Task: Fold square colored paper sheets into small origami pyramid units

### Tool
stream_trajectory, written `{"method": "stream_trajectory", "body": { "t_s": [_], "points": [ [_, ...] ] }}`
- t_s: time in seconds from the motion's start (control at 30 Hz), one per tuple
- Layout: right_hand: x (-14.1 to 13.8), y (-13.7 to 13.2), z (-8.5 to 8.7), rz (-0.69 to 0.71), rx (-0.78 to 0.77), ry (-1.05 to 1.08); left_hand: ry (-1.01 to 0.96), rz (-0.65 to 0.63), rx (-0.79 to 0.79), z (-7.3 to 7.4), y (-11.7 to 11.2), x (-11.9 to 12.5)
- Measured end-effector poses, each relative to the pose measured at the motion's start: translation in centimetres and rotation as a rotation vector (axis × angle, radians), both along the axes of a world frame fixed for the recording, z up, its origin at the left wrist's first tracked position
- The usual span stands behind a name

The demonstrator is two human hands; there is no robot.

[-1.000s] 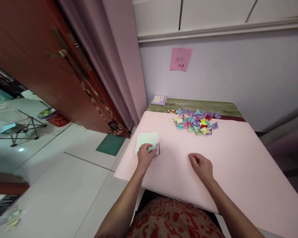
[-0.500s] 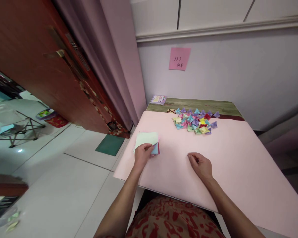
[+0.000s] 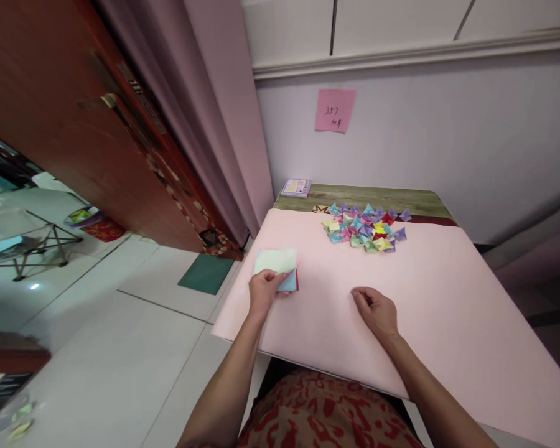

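A small stack of coloured square papers (image 3: 277,264), pale green on top with blue and red beneath, lies near the left edge of the pink table cover (image 3: 438,298). My left hand (image 3: 262,290) pinches the near edge of the top green sheet and lifts it slightly off the blue one. My right hand (image 3: 376,309) rests on the cover to the right, fingers loosely curled with nothing in them. A heap of several folded paper pieces (image 3: 364,226) in many colours sits farther back.
A pack of paper (image 3: 296,187) lies at the table's far left corner on the bare wood. A pink note (image 3: 335,110) is stuck on the wall. A curtain and a red-brown door (image 3: 74,118) stand to the left over tiled floor with a green mat (image 3: 206,274).
My left hand has drawn back a little and curled its fingers on the green sheet's near edge, baring more of the blue sheet. My right hand has stayed put.
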State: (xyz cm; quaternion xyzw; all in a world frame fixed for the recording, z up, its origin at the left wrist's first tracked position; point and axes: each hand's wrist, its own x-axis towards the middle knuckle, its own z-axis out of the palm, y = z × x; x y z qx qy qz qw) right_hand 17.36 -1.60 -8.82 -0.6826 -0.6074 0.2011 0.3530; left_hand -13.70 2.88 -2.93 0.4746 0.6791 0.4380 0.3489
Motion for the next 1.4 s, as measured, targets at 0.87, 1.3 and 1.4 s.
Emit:
{"method": "stream_trajectory", "body": {
  "t_s": [0.87, 1.3, 1.4],
  "points": [
    [-0.5, -0.5, 0.5, -0.054, 0.121, 0.041, 0.581, -0.805, 0.68, 0.2, -3.6, 6.8],
    [0.6, -2.0, 0.7, 0.17, 0.264, -0.231, 0.336, -0.807, 0.534, -3.4, -4.4, 6.7],
    [1.1, -2.0, 0.0, 0.259, 0.27, -0.229, 0.332, -0.814, 0.519, -3.6, -4.4, 6.7]
  ]
}}
